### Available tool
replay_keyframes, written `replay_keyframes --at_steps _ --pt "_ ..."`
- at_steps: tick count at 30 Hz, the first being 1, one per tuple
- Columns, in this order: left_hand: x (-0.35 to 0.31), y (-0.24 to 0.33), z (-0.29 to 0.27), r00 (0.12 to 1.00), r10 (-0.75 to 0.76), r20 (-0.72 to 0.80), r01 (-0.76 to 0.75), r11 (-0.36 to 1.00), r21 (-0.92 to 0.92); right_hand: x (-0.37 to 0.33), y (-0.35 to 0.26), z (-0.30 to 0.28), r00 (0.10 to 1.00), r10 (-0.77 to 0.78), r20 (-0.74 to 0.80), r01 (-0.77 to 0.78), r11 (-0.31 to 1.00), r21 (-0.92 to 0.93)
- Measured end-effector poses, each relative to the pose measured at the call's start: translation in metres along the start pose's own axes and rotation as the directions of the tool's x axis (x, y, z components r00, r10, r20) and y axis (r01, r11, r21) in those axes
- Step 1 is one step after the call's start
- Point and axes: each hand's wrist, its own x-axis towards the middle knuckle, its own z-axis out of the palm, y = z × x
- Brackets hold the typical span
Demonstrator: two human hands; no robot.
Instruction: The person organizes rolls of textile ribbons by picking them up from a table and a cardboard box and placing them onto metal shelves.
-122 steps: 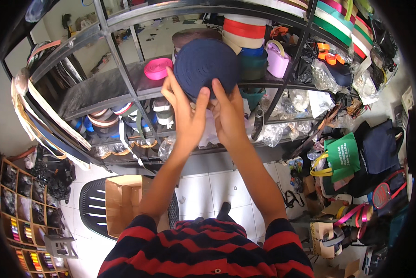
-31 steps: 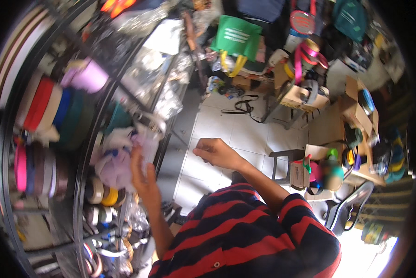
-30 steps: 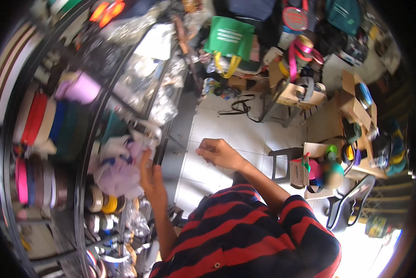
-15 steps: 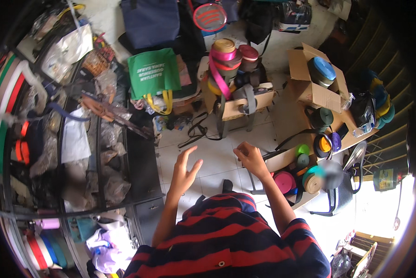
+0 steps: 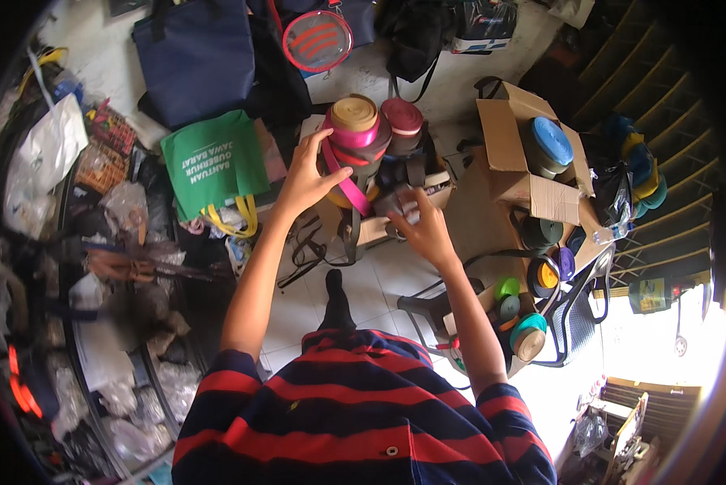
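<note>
My left hand [image 5: 308, 176] is open beside a stack of rolled webbing, its thumb and fingers spread. The stack has a beige roll [image 5: 355, 114] on top and a bright pink roll [image 5: 353, 140] under it. A loose pink strap end [image 5: 348, 187] hangs down past my left thumb. My right hand [image 5: 424, 232] is at the front of the cardboard box [image 5: 372, 231] that bears the rolls. Its thumb and bent fingers are apart, with grey webbing [image 5: 395, 204] showing between them; blur hides whether they touch. A maroon roll [image 5: 401, 117] stands behind.
A green cloth bag [image 5: 216, 164] with yellow handles lies to the left. An open carton [image 5: 504, 137] with a blue roll [image 5: 551, 141] stands at the right, above several smaller rolls. Shelves with plastic-wrapped goods [image 5: 128, 202] line the left side. Black straps [image 5: 306, 250] lie on the tiles.
Both hands have reached forward from over the floor to the box of webbing rolls. The view has shifted, and a dark-clad foot shows more fully in front of me.
</note>
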Motion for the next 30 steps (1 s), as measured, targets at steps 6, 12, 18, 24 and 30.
replay_keyframes --at_steps 6,12,18,24,30 --pt "0.058 -0.056 0.015 0.994 0.047 0.096 -0.043 0.998 -0.049 0.144 0.013 0.054 0.976 -0.078 -0.202 0.032 0.974 -0.224" --pt "0.076 -0.087 0.016 0.981 0.127 0.149 -0.094 0.974 -0.208 0.188 0.018 0.085 0.980 0.131 -0.151 -0.175 0.930 -0.322" --pt "0.079 -0.101 0.002 0.976 0.061 0.209 0.014 0.940 -0.342 0.190 0.017 0.093 0.976 0.149 -0.162 -0.199 0.911 -0.360" --pt "0.095 -0.104 -0.002 0.970 0.038 0.240 0.046 0.941 -0.334 0.189 0.020 0.087 0.972 0.148 -0.180 -0.198 0.933 -0.301" --pt "0.105 -0.103 0.000 0.987 0.056 0.151 -0.017 0.970 -0.244 0.185 0.017 0.083 0.981 0.111 -0.156 -0.154 0.944 -0.292"
